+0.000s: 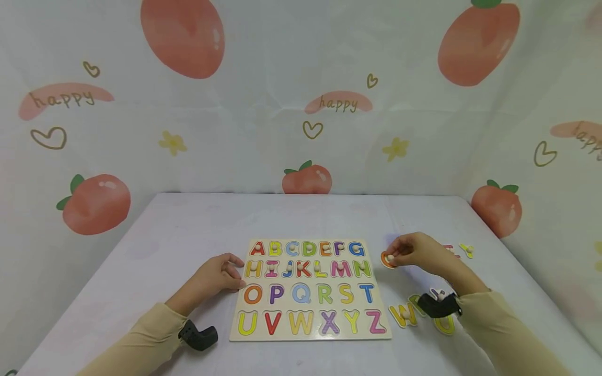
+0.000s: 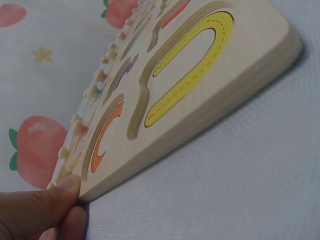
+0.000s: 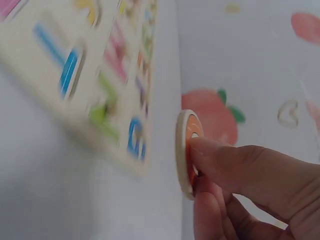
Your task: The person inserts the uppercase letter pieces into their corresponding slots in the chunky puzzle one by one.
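**Orange O held up beside the alphabet board**

The right hand [image 1: 418, 255] pinches the orange O piece [image 3: 183, 160] between thumb and fingers, tilted on edge and just right of the alphabet board [image 1: 310, 307], apart from it. The left hand [image 1: 220, 274] rests relaxed, thumb and fingertips touching the board's left edge, with a gap between thumb and forefinger.

The board lies flat on the white surface [image 1: 207, 219]. Knobbed letters fill its upper two rows, A to N; O to Z appear as printed recesses. Near the board's lower right corner lie a yellow W [image 1: 398, 315] and, farther right, a yellow U [image 1: 444, 327], partly hidden. A yellow Y [image 1: 467, 249] lies well right of the board's top rows.
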Motion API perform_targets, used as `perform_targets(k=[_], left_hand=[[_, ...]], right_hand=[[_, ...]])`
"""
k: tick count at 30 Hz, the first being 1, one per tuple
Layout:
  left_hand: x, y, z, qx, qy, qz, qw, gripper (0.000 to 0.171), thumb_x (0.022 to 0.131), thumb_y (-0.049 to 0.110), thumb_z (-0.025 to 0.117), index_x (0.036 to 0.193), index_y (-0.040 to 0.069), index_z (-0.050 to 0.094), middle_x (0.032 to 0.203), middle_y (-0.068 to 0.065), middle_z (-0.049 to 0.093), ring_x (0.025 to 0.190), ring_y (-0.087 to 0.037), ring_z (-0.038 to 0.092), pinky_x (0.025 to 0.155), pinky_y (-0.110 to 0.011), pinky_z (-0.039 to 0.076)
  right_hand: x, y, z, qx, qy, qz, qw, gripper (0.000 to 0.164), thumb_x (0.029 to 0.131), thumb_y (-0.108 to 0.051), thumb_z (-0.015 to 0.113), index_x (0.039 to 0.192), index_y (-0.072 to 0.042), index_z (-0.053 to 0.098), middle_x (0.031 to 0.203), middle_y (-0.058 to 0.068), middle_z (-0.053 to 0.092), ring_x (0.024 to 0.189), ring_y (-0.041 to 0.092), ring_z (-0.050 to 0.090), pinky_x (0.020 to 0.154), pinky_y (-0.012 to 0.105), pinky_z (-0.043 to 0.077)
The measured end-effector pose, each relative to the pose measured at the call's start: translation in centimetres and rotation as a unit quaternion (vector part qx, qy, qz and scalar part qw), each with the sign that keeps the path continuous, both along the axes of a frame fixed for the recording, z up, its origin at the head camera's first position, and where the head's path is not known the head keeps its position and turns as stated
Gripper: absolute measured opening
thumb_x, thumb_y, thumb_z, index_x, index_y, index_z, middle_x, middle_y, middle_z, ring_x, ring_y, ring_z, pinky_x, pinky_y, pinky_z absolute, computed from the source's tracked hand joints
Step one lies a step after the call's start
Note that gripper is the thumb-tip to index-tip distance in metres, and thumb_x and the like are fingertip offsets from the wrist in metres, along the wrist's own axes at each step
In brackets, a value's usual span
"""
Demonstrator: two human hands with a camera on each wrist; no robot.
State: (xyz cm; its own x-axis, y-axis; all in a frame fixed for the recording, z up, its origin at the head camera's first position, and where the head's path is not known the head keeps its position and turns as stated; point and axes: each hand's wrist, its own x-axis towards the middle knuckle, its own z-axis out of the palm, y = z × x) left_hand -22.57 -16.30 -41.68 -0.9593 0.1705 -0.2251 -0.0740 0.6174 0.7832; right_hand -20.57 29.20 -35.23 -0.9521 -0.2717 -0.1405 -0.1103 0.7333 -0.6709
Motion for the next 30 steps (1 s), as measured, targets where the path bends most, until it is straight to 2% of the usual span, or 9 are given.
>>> perform_targets(k=[4,7,12,16,22,30], left_hand=[[0.1,0.1,0.1,0.000,-0.008,0.005,1.0000,0.049,0.074,0.008,0.081,0.115,-0.002,0.057,0.078,-0.005,0.065,0.066,-0.015,0.059,0.062,-0.028,0.049],[0.1,0.1,0.2,0.000,-0.008,0.006,0.9999,0.049,0.074,0.009,0.082,0.115,-0.001,0.057,0.078,-0.006,0.065,0.066,-0.015,0.059,0.062,-0.028,0.049],[0.0,0.0,0.1,-0.002,0.000,0.000,1.0000,0.049,0.074,0.009,0.082,0.115,-0.002,0.056,0.078,-0.005,0.065,0.066,-0.015,0.059,0.062,-0.029,0.048],[0.0,0.1,0.1,-0.002,0.000,0.001,1.0000,0.049,0.074,0.009,0.082,0.115,-0.001,0.057,0.077,-0.005,0.065,0.066,-0.015,0.059,0.062,-0.029,0.048],[0.1,0.1,0.2,-0.005,-0.002,0.001,1.0000,0.048,0.075,0.009,0.081,0.115,-0.001,0.057,0.078,-0.004,0.066,0.066,-0.015,0.059,0.062,-0.028,0.048],[0.1,-0.1,0.2,0.006,0.002,-0.015,0.9999,0.047,0.075,0.006,0.080,0.114,-0.003,0.057,0.076,-0.004,0.066,0.065,-0.014,0.061,0.062,-0.029,0.048]], right_hand=[[-1.0,-4.2,0.4,-0.011,0.023,0.027,0.999,0.014,0.083,-0.011,0.075,0.094,-0.005,0.071,0.083,0.001,0.069,0.075,0.013,0.059,0.067,0.027,0.049],[-1.6,-7.5,0.1,-0.028,0.036,0.049,0.998,0.013,0.082,-0.011,0.076,0.092,-0.006,0.071,0.083,0.000,0.069,0.074,0.010,0.059,0.067,0.026,0.050],[-1.9,-13.1,-1.1,-0.059,0.029,0.066,0.996,0.010,0.082,-0.011,0.076,0.090,-0.008,0.072,0.081,-0.001,0.069,0.071,0.008,0.060,0.066,0.024,0.050],[-1.7,-16.8,-2.5,-0.053,0.014,0.071,0.996,0.007,0.082,-0.011,0.076,0.087,-0.012,0.072,0.078,-0.005,0.066,0.071,0.007,0.059,0.065,0.022,0.048],[-1.3,-21.1,-3.8,-0.050,-0.007,0.096,0.994,0.008,0.080,-0.009,0.077,0.083,-0.014,0.072,0.073,-0.008,0.065,0.068,0.004,0.058,0.065,0.019,0.047],[-0.6,-24.6,-4.2,-0.067,-0.010,0.126,0.990,0.008,0.079,-0.006,0.078,0.081,-0.012,0.072,0.067,-0.008,0.064,0.060,0.001,0.056,0.057,0.016,0.045]])
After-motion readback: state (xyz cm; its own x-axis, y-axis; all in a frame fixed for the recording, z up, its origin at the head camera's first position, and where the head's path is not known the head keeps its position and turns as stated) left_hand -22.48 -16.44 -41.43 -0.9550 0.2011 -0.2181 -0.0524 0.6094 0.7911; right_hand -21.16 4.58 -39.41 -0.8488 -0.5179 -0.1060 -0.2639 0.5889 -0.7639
